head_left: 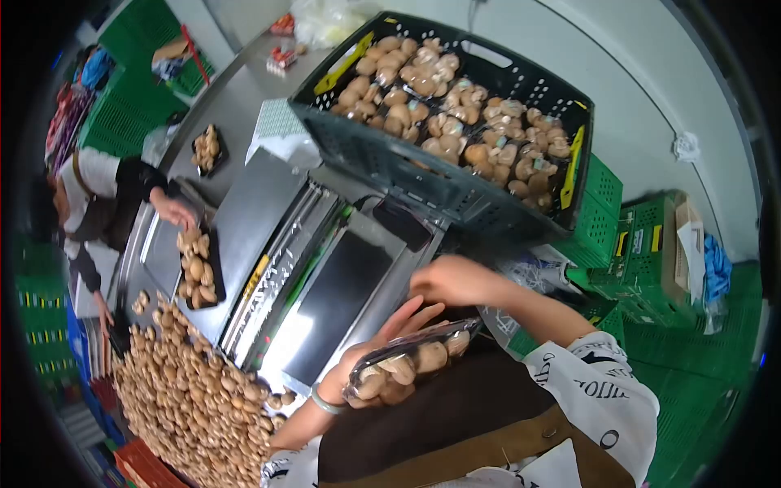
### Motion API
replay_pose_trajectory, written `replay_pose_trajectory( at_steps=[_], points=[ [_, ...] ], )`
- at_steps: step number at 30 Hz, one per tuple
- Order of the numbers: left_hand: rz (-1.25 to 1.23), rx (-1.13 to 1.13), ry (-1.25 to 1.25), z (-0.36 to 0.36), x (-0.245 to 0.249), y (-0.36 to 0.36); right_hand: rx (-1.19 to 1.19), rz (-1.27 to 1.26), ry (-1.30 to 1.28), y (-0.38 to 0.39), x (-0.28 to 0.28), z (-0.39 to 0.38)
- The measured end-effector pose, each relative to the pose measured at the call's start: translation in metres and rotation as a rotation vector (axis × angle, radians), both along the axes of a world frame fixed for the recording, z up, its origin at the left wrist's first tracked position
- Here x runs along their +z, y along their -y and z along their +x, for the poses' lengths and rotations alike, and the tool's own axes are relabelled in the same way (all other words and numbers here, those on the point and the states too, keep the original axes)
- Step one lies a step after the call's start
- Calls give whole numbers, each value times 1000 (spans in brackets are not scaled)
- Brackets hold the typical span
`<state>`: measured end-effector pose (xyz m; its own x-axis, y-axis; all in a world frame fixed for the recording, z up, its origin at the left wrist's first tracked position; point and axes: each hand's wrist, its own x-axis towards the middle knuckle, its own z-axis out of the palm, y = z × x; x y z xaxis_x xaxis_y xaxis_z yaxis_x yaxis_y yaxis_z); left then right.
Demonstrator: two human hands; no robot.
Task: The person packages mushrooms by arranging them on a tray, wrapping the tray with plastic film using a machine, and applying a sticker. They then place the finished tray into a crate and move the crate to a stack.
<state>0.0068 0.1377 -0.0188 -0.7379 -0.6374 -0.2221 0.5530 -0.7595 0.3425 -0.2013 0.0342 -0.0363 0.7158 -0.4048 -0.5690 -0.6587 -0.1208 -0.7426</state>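
A film-wrapped tray of brown mushrooms is tilted in front of my apron. My left hand, with a bracelet at the wrist, is behind and under this pack and supports it. Its fingers show past the pack's upper edge; the palm is hidden. My right hand is just above those fingertips, its fingers curled in. Whatever they may pinch is hidden. Beyond both hands is a metal wrapping machine with a dark plate.
A dark crate of wrapped mushroom packs stands behind the machine. Loose mushrooms are heaped at left. Across the table, a co-worker's hand touches an unwrapped mushroom tray. Green crates stand at right.
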Motion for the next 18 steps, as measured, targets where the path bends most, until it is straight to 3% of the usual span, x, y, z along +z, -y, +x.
replay_pose_trajectory(
  at_steps=[1, 3, 4, 5, 6, 7, 8, 10, 11, 12, 13, 15, 18],
  points=[
    [-122, -43, 82, 2, 3, 9, -235, -69, 119, 5, 16, -15],
    [-292, -75, 247, 2, 9, 19, -162, -151, 458, 1, 68, -20],
    [-342, -78, 336, 1, 15, 22, -39, -43, 659, -8, 65, -11],
    [-357, -29, 386, -4, 9, 25, 118, -164, 471, -13, 84, 1],
    [-372, 20, 438, -9, 3, 28, 109, -182, 424, -11, 80, 8],
    [-521, -133, 759, -15, -5, 38, 98, -202, 379, -6, 71, 12],
    [-669, -332, 1051, -22, -13, 49, -44, -213, 409, 9, 64, 3],
    [-744, 243, 1169, -7, -96, 40, -455, -193, 496, 48, 43, -25],
    [-325, 294, 697, -16, -73, 58, -722, -161, 552, 70, 32, -42],
    [-305, 312, 712, -12, -66, 66, -898, -293, 496, 103, 28, -65],
    [-281, 328, 730, -6, -63, 72, -1189, -162, 643, 130, 33, -78],
    [-219, 415, 756, 5, -67, 81, -1403, -276, 765, 200, -14, -133],
    [-193, 464, 783, 15, -68, 91, -1611, -424, 641, 272, -74, -172]
  ],
)
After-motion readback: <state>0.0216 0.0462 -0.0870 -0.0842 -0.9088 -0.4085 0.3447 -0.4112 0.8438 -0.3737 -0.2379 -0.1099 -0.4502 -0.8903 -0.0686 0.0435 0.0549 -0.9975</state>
